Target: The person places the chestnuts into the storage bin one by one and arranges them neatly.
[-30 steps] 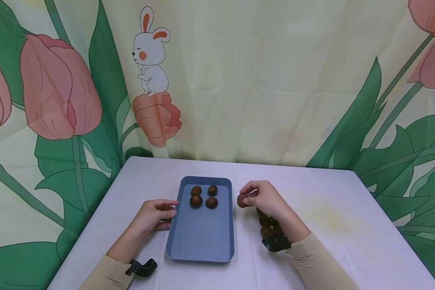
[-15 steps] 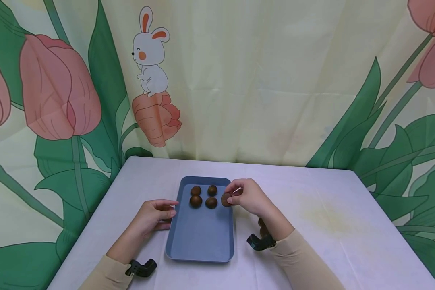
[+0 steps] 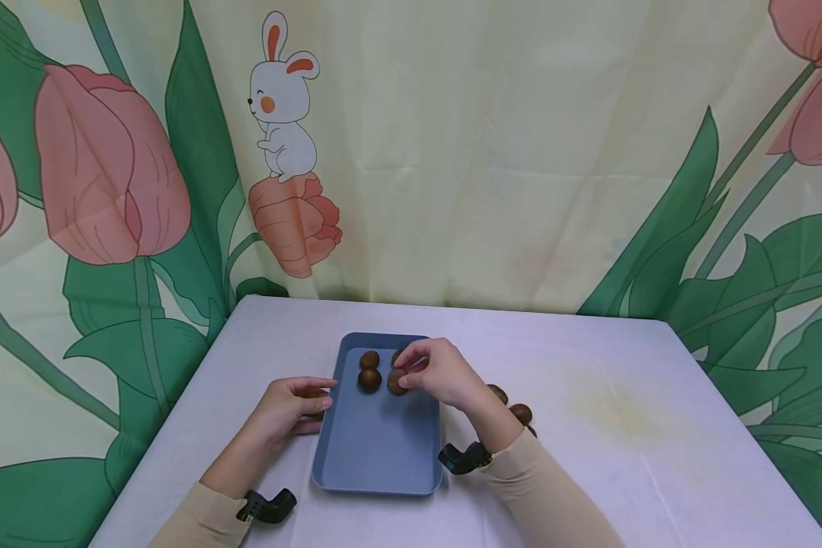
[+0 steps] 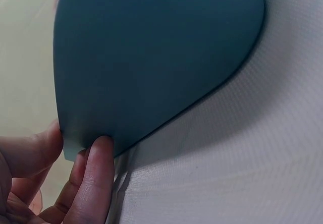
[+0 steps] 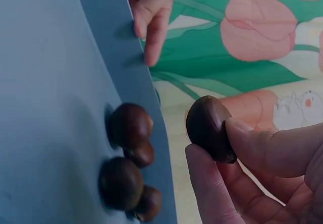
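My right hand (image 3: 444,378) pinches a dark brown chestnut (image 5: 208,128) between thumb and fingers, above the far half of a blue-grey tray (image 3: 377,449). Several other chestnuts (image 5: 121,183) sit in the tray near its far end. Two at the left, a larger chestnut (image 3: 369,380) and a smaller one behind it, show fully in the head view; my right hand and the held chestnut partly cover those at the right. At the tray's left edge, my left hand (image 3: 294,407) touches the rim and outer wall with extended fingers, as the left wrist view also shows.
More chestnuts (image 3: 521,413) lie on the white tablecloth (image 3: 610,380) right of the tray, partly hidden by my right forearm. Behind the table hangs a curtain (image 3: 466,190) printed with tulips and a rabbit. Each wrist wears a black camera (image 3: 464,459).
My right hand has carried the pinched chestnut leftward from beside the tray to over the chestnuts in it, uncovering some on the cloth. My left hand has stayed at the tray's edge.
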The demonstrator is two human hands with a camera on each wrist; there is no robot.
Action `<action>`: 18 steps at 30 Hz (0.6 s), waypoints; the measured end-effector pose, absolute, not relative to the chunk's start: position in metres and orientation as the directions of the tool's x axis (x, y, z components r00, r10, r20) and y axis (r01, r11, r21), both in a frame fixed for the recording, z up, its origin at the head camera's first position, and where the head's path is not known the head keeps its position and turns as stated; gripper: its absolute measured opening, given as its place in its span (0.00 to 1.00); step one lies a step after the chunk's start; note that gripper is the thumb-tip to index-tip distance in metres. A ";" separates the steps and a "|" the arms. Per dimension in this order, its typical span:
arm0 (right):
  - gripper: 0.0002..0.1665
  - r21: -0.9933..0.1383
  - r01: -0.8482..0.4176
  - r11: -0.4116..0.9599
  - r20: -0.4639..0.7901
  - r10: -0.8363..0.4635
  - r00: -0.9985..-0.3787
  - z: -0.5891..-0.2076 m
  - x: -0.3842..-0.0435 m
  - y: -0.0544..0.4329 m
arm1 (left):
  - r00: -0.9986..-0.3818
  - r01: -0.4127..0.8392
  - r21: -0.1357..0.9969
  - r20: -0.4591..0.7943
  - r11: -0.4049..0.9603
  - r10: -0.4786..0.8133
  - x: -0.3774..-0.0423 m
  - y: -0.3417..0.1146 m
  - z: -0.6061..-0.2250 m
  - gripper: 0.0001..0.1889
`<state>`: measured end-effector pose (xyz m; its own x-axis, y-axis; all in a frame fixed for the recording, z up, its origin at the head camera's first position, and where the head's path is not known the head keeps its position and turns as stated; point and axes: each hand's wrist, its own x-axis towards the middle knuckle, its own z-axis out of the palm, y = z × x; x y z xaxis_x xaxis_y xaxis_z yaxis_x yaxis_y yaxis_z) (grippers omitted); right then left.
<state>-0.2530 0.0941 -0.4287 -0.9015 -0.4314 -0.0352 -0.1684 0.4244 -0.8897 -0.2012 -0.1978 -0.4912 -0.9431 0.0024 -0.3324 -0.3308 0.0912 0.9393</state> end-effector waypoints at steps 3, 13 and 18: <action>0.11 -0.883 -0.176 0.436 -0.039 -0.441 -0.897 -0.431 -0.252 0.086 | -0.942 -0.333 0.939 -0.335 0.085 0.004 -0.202 -0.198 -0.492 0.21; 0.09 -0.829 -0.224 0.512 -0.052 -0.471 -0.881 -0.447 -0.253 0.066 | -0.941 -0.337 0.938 -0.338 0.085 0.002 -0.203 -0.199 -0.492 0.22; 0.09 -0.797 -0.252 0.549 -0.046 -0.471 -0.881 -0.451 -0.251 0.057 | -0.942 -0.336 0.938 -0.337 0.091 0.000 -0.204 -0.199 -0.493 0.22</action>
<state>-0.2511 0.0566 -0.4508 -0.8808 -0.4713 -0.0460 -0.2522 0.5491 -0.7968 -0.2038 -0.1989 -0.4928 -0.9415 -0.0003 -0.3370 -0.3356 0.0908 0.9376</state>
